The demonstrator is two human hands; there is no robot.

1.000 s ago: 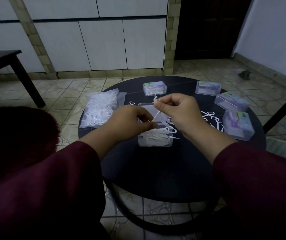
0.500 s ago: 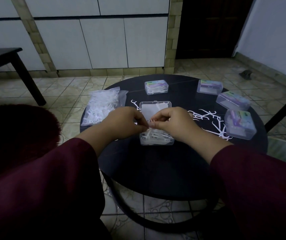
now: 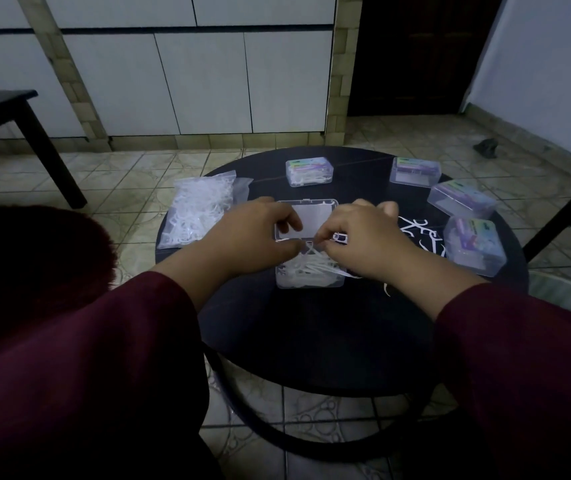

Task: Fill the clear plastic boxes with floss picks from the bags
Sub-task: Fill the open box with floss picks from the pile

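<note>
Head view: the open box (image 3: 306, 277) sits mid-table (image 3: 311, 341), its picks (image 3: 315, 266) lying crosswise, one tip poking past the right wall. The left hand (image 3: 252, 237) and right hand (image 3: 363, 244) pinch picks above it. That overhanging pick may well jam the lid (image 3: 306, 220) or spill beside the loose picks (image 3: 422, 233).

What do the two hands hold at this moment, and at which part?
Both hands pinch floss picks over the open box. The right hand has its grip on a pick's head end; the left hand pinches white picks, but which part cannot be told.
</note>
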